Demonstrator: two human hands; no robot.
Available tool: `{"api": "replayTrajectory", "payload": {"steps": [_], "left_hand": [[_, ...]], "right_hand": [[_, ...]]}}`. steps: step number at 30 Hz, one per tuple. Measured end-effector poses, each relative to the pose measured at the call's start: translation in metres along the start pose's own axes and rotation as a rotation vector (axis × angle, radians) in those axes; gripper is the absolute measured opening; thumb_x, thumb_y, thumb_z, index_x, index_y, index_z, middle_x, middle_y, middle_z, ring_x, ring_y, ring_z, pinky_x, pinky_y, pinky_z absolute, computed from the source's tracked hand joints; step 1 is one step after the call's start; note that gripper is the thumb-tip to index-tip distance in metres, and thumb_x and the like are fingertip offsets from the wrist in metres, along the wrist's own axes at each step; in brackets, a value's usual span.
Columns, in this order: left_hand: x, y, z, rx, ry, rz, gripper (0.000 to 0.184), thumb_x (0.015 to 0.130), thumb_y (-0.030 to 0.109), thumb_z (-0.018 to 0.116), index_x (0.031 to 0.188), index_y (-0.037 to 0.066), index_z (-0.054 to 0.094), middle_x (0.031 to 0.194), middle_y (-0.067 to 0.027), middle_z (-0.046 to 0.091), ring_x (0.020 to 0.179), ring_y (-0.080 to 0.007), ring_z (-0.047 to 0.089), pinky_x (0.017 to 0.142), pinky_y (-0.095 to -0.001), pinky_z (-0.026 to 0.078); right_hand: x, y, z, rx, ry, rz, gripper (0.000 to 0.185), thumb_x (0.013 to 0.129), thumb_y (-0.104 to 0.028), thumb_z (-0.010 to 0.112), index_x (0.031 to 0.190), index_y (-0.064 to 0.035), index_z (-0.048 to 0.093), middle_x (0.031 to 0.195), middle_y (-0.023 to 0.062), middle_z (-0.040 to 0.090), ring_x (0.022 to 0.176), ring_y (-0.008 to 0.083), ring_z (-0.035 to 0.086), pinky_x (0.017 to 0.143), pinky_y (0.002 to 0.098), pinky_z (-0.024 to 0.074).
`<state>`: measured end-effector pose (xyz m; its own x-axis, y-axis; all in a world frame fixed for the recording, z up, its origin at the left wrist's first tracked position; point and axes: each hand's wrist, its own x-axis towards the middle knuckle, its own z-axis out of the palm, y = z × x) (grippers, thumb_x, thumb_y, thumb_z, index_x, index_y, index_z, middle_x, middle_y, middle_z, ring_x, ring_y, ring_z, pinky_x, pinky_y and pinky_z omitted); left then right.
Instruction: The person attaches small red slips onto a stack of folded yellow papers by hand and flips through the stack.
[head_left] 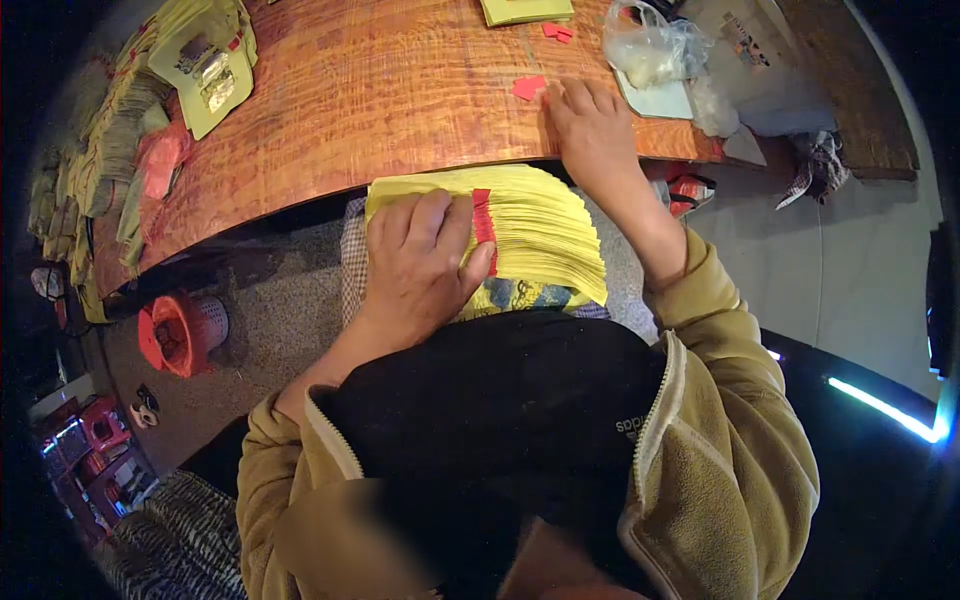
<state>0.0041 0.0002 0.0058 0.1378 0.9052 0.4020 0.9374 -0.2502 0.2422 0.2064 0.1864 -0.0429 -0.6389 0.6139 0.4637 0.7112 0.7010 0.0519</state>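
Observation:
A thick fanned stack of yellow sheets [545, 225] lies on my lap against the table edge, with red strips [484, 215] along it. My left hand [420, 250] rests on the left part of the stack, fingers bent over it and thumb beside the red strips. On the wooden table, my right hand [592, 125] lies palm down with its fingers apart, its fingertips beside small red pieces [529, 88]. More red pieces [558, 33] lie farther back, near a yellow stack [527, 10].
Yellow printed pieces [210, 80] and piled bundles [105, 150] are at the left of the table [340, 90]. A clear plastic bag [650, 45] sits on a pale pad at the right. An orange basket [185, 335] stands on the floor at left.

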Motion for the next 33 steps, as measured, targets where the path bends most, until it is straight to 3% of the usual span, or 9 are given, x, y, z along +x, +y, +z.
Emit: {"api": "replayTrajectory", "payload": {"steps": [5,10,14,15,16,19,26,32,33], "left_hand": [[0.001,-0.001,0.003,0.001,0.019,0.009,0.05,0.07,0.026,0.082,0.116,0.01,0.069,0.114,-0.0065,0.059,0.108,-0.0285,0.054,0.092,-0.0427,0.043],[0.0,-0.004,0.004,-0.003,0.042,0.004,0.046,0.07,0.027,0.082,0.111,0.011,0.069,0.114,-0.0064,0.058,0.109,-0.0282,0.054,0.092,-0.0428,0.043],[-0.003,-0.006,0.005,-0.009,0.071,0.018,0.039,0.072,0.029,0.081,0.105,0.011,0.069,0.109,-0.0051,0.061,0.106,-0.0279,0.056,0.092,-0.0423,0.043],[-0.003,-0.006,0.004,-0.016,0.073,0.033,0.037,0.073,0.029,0.08,0.105,0.012,0.07,0.106,-0.0039,0.062,0.105,-0.027,0.057,0.091,-0.0418,0.043],[-0.002,-0.006,0.005,-0.019,0.084,0.054,0.035,0.074,0.029,0.079,0.105,0.013,0.071,0.102,-0.0027,0.063,0.104,-0.0261,0.058,0.09,-0.0414,0.043],[0.0,-0.004,0.006,0.003,0.114,0.093,0.032,0.076,0.031,0.077,0.101,0.012,0.07,0.097,-0.0024,0.061,0.097,-0.0229,0.058,0.086,-0.0407,0.044],[0.001,-0.003,0.005,0.074,0.051,0.071,0.029,0.078,0.034,0.073,0.099,0.013,0.07,0.095,-0.0012,0.06,0.096,-0.0212,0.057,0.084,-0.0397,0.043],[0.001,-0.004,0.003,0.079,0.091,0.09,0.035,0.077,0.035,0.073,0.103,0.012,0.069,0.097,-0.0007,0.061,0.096,-0.0197,0.056,0.083,-0.0386,0.041],[0.0,-0.003,0.001,0.097,0.07,0.082,0.036,0.077,0.035,0.073,0.105,0.012,0.069,0.098,-0.0005,0.061,0.096,-0.0195,0.056,0.083,-0.0383,0.041]], "right_hand": [[-0.003,0.024,0.017,-0.007,0.083,-0.105,0.02,0.086,-0.017,0.065,0.102,-0.005,0.07,0.113,0.0119,0.064,0.113,0.0326,0.058,0.091,0.0446,0.0472],[0.014,0.019,0.016,0.175,0.101,0.162,0.016,0.079,-0.019,0.072,0.082,-0.0037,0.069,0.093,0.0153,0.068,0.093,0.037,0.065,0.077,0.0473,0.0531],[0.009,0.012,0.005,0.361,-0.062,0.338,0.018,0.086,-0.021,0.07,0.09,-0.0037,0.071,0.089,0.0183,0.071,0.08,0.0418,0.067,0.071,0.0448,0.0539],[0.008,0.007,-0.001,0.39,-0.091,0.311,0.02,0.091,-0.022,0.067,0.09,-0.002,0.07,0.084,0.0138,0.073,0.075,0.0298,0.07,0.068,0.0379,0.0529],[0.007,0.001,-0.004,0.396,-0.084,0.312,0.02,0.091,-0.022,0.067,0.09,-0.002,0.07,0.084,0.0138,0.073,0.075,0.0298,0.07,0.068,0.0379,0.0529],[0.008,-0.031,-0.03,1.0,-0.444,0.41,0.019,0.095,-0.019,0.067,0.089,-0.0012,0.068,0.075,-0.003,0.062,0.071,0.0048,0.053,0.064,0.0266,0.046],[0.021,-0.06,-0.05,0.999,-0.518,0.06,0.018,0.087,-0.013,0.072,0.084,0.001,0.061,0.077,0.0065,0.062,0.069,0.0141,0.057,0.065,0.0312,0.0472],[0.025,-0.058,-0.041,0.871,-0.428,0.03,0.017,0.083,-0.013,0.074,0.092,-0.0013,0.065,0.076,0.0102,0.061,0.069,0.0202,0.061,0.067,0.0323,0.0499],[0.026,-0.05,-0.042,0.966,-0.519,0.092,0.021,0.083,-0.018,0.073,0.09,-0.0014,0.063,0.079,0.0141,0.063,0.073,0.0283,0.062,0.068,0.0381,0.0502]]}}
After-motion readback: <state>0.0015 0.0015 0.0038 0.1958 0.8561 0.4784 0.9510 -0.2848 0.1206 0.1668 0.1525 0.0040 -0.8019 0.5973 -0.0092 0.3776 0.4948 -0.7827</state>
